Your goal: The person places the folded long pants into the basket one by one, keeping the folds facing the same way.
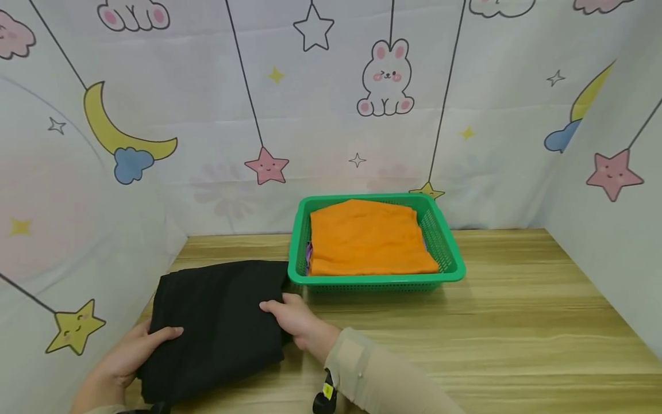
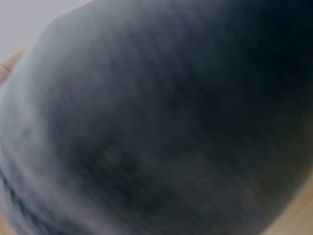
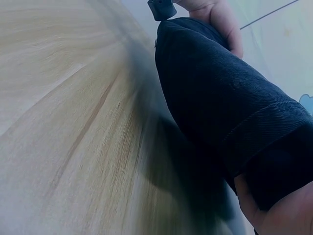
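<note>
A folded black garment (image 1: 217,322) is held between both hands at the left of the table, beside the green basket. My left hand (image 1: 126,353) grips its left edge, thumb on top and the other fingers hidden under the cloth. At the right edge my right hand (image 1: 299,322) pinches it, thumb uppermost. A stitched hem shows on the garment (image 3: 230,98) in the right wrist view, with a shadow on the wood below it. Blurred dark cloth (image 2: 161,117) fills most of the left wrist view.
A green plastic basket (image 1: 374,280) stands at the back middle of the wooden table (image 1: 517,322). Inside lies folded orange cloth (image 1: 369,238), with a bit of purple cloth (image 1: 308,256) showing at its side. Printed fabric walls (image 1: 207,115) enclose the back and sides.
</note>
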`<state>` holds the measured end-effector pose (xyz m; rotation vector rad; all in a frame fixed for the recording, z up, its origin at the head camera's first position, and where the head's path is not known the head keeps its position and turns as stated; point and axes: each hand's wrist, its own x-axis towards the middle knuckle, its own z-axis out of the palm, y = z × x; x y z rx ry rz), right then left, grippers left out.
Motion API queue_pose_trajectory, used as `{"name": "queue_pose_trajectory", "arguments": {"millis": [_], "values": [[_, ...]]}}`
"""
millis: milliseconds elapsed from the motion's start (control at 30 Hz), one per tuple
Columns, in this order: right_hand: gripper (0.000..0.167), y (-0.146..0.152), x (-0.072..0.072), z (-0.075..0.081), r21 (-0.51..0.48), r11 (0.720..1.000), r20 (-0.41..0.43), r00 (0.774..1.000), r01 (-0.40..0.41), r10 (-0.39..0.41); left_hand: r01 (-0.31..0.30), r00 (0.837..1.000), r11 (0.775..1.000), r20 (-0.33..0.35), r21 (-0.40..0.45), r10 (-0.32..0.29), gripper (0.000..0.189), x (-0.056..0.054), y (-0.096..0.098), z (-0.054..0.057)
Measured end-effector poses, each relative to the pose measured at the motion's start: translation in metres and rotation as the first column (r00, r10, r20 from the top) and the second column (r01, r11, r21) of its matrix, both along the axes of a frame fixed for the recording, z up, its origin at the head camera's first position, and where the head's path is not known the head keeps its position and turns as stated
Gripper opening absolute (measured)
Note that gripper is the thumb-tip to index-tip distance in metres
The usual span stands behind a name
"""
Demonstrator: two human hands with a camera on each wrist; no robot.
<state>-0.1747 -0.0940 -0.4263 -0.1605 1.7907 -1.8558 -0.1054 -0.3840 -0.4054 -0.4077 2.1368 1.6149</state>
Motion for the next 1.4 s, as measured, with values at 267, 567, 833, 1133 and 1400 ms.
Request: {"name": "queue_pose_trajectory", "arguments": {"millis": [267,567,833,1133,1400], "values": [[0.028,-0.002,0.001,0.005,-0.005,1.000,-0.001,1.000,-0.022,0.022,-0.029,0.999,1.000,-0.014,-0.011,0.029,0.083,0.005,-0.003,0.006],[0.026,-0.008,0.001,0.010,-0.006,1.000,-0.007,1.000,-0.022,0.022,-0.070,0.997,0.997,0.010,-0.035,0.070,0.083,0.006,-0.008,0.012],[0.027,-0.009,0.003,0.016,-0.005,1.000,-0.019,1.000,-0.018,0.017,-0.054,0.999,0.998,0.003,-0.023,0.054,0.080,0.009,-0.010,0.017],[0.027,-0.009,0.006,0.019,-0.024,0.999,-0.003,0.999,-0.035,0.035,-0.044,0.999,0.998,0.028,-0.051,0.045,0.081,0.011,-0.012,0.019],[0.027,-0.007,0.006,0.021,-0.020,0.999,-0.005,0.999,-0.051,0.050,-0.095,0.994,0.994,0.049,-0.046,0.098,0.083,0.012,-0.013,0.016]]}}
